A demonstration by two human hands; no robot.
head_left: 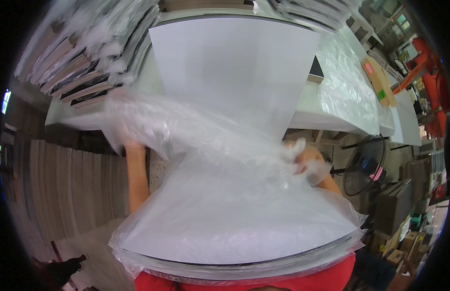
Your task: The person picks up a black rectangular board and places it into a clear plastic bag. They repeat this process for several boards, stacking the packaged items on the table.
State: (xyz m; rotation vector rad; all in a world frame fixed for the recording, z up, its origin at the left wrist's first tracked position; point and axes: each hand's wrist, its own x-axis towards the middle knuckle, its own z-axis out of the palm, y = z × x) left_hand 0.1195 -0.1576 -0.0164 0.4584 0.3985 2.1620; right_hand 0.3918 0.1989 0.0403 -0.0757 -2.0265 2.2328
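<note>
A large white flat panel (234, 63) lies on the table, its near part running under a clear plastic bag (200, 126). The film is lifted and smeared by motion between my two hands. My right hand (308, 159) is closed on a bunched part of the plastic at the panel's right side. My left hand (125, 133) is at the left side, behind the film and blurred, so its fingers cannot be made out. Closest to me, a stack of plastic-wrapped panels (239, 242) rests against my red clothing.
Wrapped panels (89, 72) are piled at the far left, with more wrapped panels (317, 14) at the back. A cardboard piece (379, 81) lies on the right. Below stand a black fan (363, 167) and a row of upright boards (79, 184). A person in red (429, 82) is at far right.
</note>
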